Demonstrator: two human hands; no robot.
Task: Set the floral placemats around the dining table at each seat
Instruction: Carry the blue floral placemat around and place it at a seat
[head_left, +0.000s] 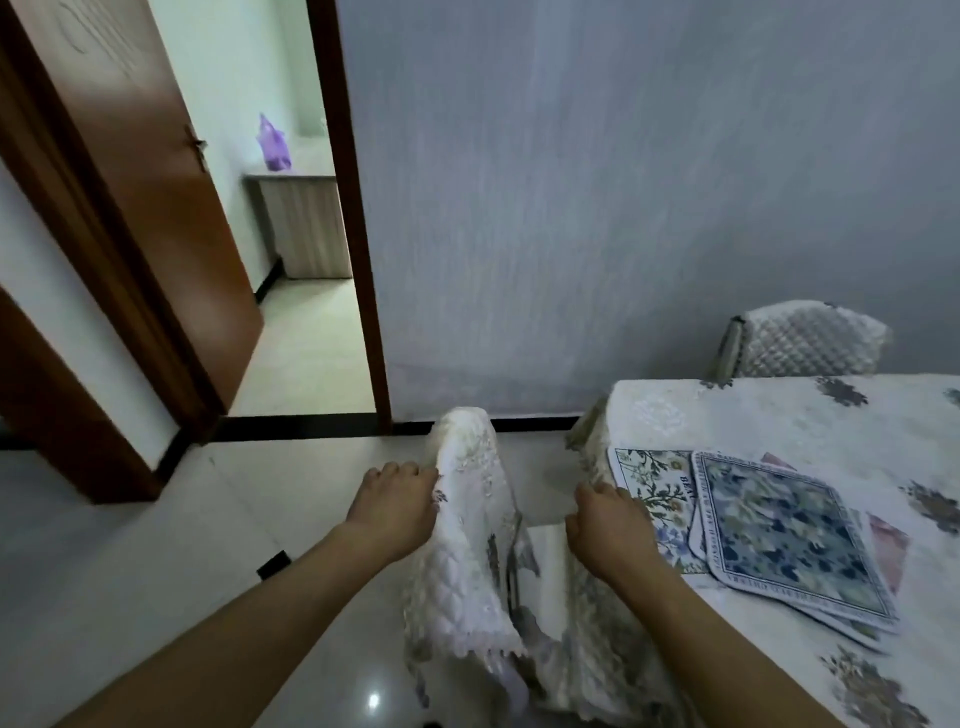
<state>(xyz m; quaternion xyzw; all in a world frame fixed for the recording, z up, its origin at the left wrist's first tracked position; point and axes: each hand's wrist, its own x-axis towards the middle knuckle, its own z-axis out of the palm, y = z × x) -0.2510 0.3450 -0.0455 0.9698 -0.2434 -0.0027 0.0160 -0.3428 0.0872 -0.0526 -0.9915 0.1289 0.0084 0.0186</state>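
Note:
A stack of floral placemats lies at the near left corner of the dining table (769, 415), which wears a white flowered cloth. A blue floral placemat (789, 540) is on top, a white floral placemat (652, 475) sticks out to its left, and pink edges show beneath. My right hand (608, 527) rests with bent fingers on the table's edge, touching the white mat's left border; whether it grips anything is unclear. My left hand (395, 512) holds the top of a chair back (467, 545) under a white quilted cover, just left of the table.
A second chair (810, 338) with a quilted cover stands at the table's far side against the grey wall. A brown door (156, 218) stands ajar at the left, leading to a room with a cabinet and a purple bag (272, 143). The floor is glossy white tile.

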